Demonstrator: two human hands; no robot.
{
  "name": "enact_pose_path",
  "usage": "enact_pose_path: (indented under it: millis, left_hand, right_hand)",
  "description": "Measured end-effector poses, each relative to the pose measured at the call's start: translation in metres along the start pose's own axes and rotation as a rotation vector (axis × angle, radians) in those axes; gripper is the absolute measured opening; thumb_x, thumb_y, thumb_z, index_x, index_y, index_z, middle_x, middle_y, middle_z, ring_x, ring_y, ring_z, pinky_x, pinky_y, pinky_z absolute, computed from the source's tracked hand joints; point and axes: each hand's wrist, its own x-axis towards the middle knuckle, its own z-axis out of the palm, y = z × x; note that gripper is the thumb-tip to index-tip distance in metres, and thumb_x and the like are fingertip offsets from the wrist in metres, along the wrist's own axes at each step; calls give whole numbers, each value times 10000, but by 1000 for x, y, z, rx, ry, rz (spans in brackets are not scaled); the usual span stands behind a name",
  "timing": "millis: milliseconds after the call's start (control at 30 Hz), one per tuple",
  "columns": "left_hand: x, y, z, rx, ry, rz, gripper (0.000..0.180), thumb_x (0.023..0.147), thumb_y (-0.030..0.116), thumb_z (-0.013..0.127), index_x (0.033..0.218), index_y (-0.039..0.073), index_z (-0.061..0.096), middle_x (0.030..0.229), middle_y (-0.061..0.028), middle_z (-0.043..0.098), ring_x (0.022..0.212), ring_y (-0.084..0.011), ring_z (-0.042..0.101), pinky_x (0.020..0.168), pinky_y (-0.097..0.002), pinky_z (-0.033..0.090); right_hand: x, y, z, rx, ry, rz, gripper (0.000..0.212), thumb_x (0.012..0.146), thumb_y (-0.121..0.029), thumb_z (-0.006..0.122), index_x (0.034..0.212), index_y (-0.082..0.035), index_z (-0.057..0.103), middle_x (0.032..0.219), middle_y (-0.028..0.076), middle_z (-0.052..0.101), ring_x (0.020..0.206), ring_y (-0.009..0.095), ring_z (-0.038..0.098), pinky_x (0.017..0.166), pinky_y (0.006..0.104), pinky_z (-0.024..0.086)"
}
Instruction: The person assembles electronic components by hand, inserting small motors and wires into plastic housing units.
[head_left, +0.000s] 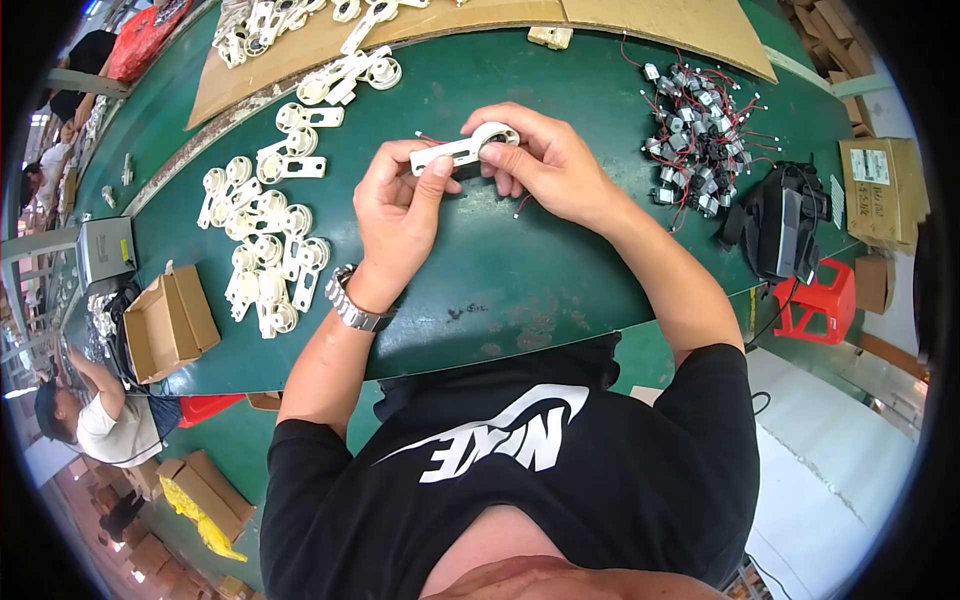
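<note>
A white plastic housing (462, 152), a flat arm with a round ring at one end, is held level above the table between both hands. My left hand (393, 215) pinches its flat end, thumb on top. At the ring end, my right hand (560, 168) grips it with the thumb pressed by the dark centre of the ring. Thin red wires with small white plugs stick out beside the fingers of both hands; what they join to is hidden. Many similar white housings (268, 250) lie left of my left hand. A heap of small motors with red wires (695, 140) lies to the right.
The green table (470, 270) has a cardboard sheet (640, 30) along its far side, with more housings on it. An open cardboard box (170, 325) sits at the left edge. A black bag (775, 222) lies right; beyond stands a red stool (820, 303). Another person (100, 420) is at far left.
</note>
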Motion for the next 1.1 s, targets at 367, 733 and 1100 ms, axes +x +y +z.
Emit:
enact_pose_path:
  millis: [367,733,1100]
  left_hand:
    - [-1,2,3,11,43,-18,141,1049,55,707,1133,-23,625,1070,-87,720,884,-115,704,784,-269,611]
    - [-2,2,4,-11,73,1,137,1042,36,713,1127,-15,619,1050,-71,730,865,-97,701,763,-243,597]
    - [-2,1,5,12,76,19,139,1037,25,715,1128,-23,623,1036,-70,729,862,-93,701,762,-242,602]
  right_hand:
    - [2,-1,-2,35,-41,51,250,1124,-196,587,1319,-66,674,856,-7,628,722,70,562,628,256,487]
    - [0,-8,-4,-77,-86,132,350,1107,-255,575,1398,-73,643,895,22,694,688,59,583,604,232,489]
    - [0,-1,-5,-155,-64,27,275,1092,-223,613,1300,-60,689,840,6,693,636,35,544,568,225,455]
